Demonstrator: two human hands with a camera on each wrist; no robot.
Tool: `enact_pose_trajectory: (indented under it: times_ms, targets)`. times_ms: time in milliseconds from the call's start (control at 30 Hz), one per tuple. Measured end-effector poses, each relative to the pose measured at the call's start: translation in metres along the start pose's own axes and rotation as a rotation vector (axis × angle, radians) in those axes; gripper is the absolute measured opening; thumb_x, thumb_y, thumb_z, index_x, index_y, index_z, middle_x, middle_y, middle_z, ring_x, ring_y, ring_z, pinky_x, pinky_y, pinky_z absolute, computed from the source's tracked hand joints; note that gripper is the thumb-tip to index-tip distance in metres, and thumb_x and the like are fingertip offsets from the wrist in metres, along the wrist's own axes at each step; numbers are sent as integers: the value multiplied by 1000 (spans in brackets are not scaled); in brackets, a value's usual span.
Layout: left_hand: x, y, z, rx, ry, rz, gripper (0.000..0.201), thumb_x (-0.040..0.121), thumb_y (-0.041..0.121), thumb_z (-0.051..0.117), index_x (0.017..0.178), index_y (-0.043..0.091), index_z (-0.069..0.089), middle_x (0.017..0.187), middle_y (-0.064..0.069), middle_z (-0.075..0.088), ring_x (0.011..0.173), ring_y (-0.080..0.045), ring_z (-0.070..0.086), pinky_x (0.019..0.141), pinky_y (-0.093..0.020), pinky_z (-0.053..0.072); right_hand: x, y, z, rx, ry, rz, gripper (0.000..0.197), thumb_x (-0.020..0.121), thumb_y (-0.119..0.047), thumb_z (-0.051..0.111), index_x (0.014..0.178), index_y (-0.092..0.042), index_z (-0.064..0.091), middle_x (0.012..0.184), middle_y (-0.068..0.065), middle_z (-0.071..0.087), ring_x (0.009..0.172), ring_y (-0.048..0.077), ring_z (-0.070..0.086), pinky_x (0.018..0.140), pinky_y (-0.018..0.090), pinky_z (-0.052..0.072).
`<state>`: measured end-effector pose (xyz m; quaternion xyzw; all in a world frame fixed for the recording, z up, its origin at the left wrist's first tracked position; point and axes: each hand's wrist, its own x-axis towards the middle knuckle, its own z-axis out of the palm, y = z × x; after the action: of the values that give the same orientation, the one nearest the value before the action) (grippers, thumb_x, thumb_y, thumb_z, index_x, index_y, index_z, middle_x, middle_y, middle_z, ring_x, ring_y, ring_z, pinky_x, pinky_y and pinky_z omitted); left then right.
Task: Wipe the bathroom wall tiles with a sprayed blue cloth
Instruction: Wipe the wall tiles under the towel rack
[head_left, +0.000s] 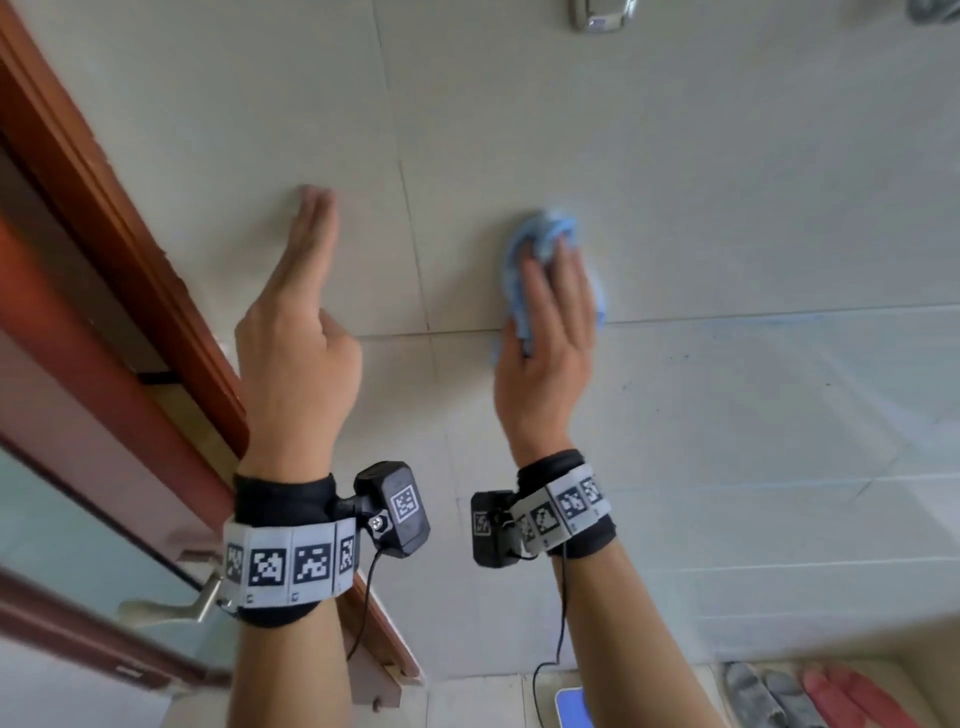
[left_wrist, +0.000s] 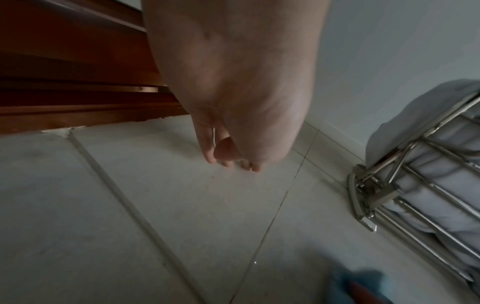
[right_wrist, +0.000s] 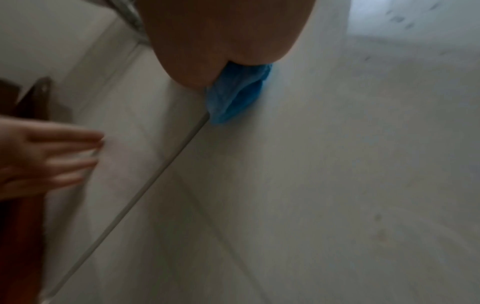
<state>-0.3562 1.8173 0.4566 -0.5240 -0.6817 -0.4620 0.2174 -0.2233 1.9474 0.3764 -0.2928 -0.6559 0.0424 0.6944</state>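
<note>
Your right hand (head_left: 548, 332) lies flat on the one blue cloth (head_left: 545, 244), fingers straight, pressing it to the wall tiles (head_left: 727, 208) — cloth bunched under palm and fingers, poking out past the fingertips and at both sides. It sits on the horizontal grout line, right of your left hand (head_left: 298, 332). Left hand is spread flat, fingertips on the tile, holding nothing, well apart from the cloth. Two hands, one cloth. Wooden door frame (head_left: 104, 218) at the left — metal rack (left_wrist: 428, 185) to the right.
</note>
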Motion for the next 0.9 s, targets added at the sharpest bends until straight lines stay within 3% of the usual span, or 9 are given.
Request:
enact_pose_trajectory:
  times_ms: [100,267,433,567,700,800,900]
  targets:
    - [-2,-7,0,-32,-23,24,96,72,-20,35,161,18,38,168,3,34,154,-8,32,116,-5,23,-3,-32,3,121,-161,-31,54,91,18,58,140,-2,63,155,15,50,149,31,43,120,52,38]
    - [-9,-24,-10,-66,-26,-11,97,74,-25,33,163,15,32,171,-2,27,158,-12,23,117,-3,17,57,-60,-24,181,36,1,53,90,14,58,142,3,59,153,24,50,144,35,47,116,54,42]
    - [-22,-51,-16,-49,-29,-91,95,77,-26,34,164,11,29,172,-4,24,158,-14,22,119,-5,14,98,-59,6,59,-11,-109,56,91,12,55,145,-2,58,156,20,49,148,35,42,121,46,36]
    - [-34,-65,-13,-37,-89,-89,102,73,-27,36,165,17,26,174,3,18,158,-8,19,116,-3,18,67,-50,29,32,-9,-225,48,94,12,56,140,-2,63,151,21,54,145,38,46,120,48,37]
    - [-40,-67,-7,-42,-96,-84,101,74,-27,35,165,16,25,174,1,16,159,-10,16,119,-7,16,-15,-26,42,20,-210,-325,50,89,16,66,135,-2,67,149,17,55,143,34,48,121,46,36]
    - [-44,-64,-2,-36,-91,-94,101,75,-26,35,166,16,22,174,0,13,160,-11,13,122,-10,15,-72,-14,44,-18,-307,-297,55,84,20,73,133,-4,69,149,10,56,143,31,49,123,42,33]
    - [-45,-59,2,-30,-76,-110,99,76,-25,35,166,15,22,174,-3,14,161,-14,13,123,-12,14,-82,-17,35,-43,-346,-267,55,88,19,67,136,-7,68,153,6,53,148,24,43,124,42,33]
